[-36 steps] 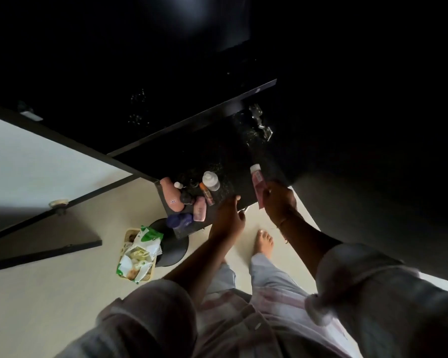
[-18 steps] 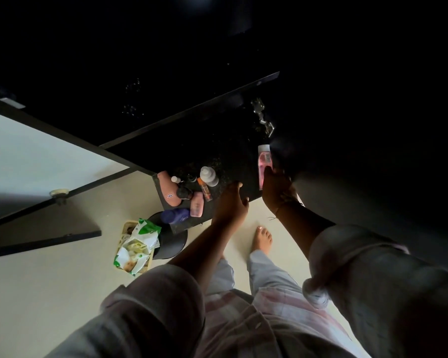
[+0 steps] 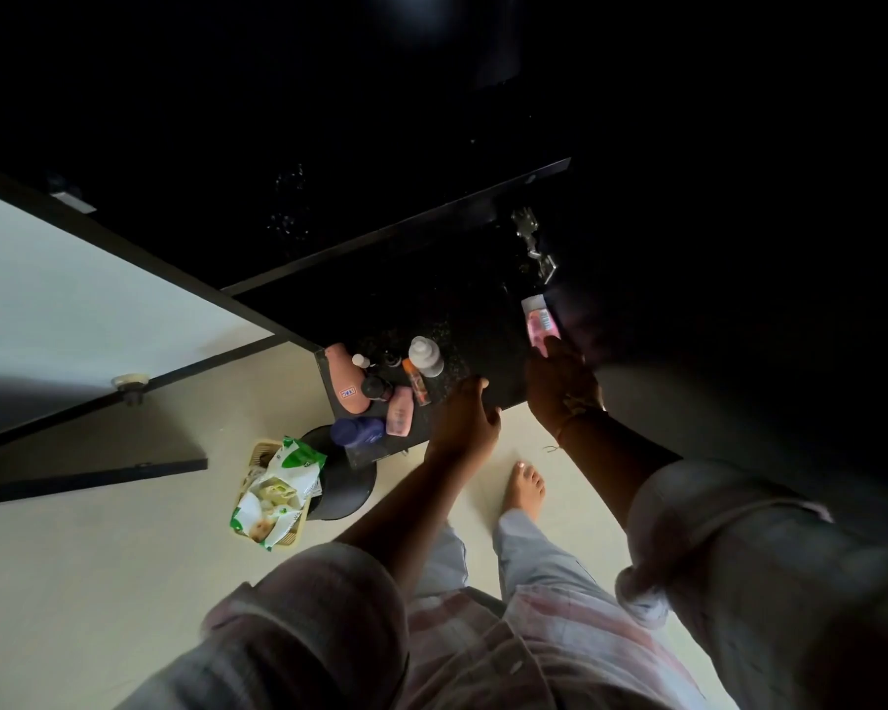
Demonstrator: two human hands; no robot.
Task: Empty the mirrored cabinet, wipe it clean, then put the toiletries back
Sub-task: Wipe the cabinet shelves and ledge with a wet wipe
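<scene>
The right hand (image 3: 560, 392) grips the lower end of a pink bottle (image 3: 539, 320) over the right side of the dark counter (image 3: 472, 320). Its long axis runs away from the person, white cap at the far end. The left hand (image 3: 462, 422) rests at the counter's front edge; I cannot tell whether it grips.

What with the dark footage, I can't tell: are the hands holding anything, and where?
Right hand grips the pink bottle by its base; left hand holds nothing.
</scene>
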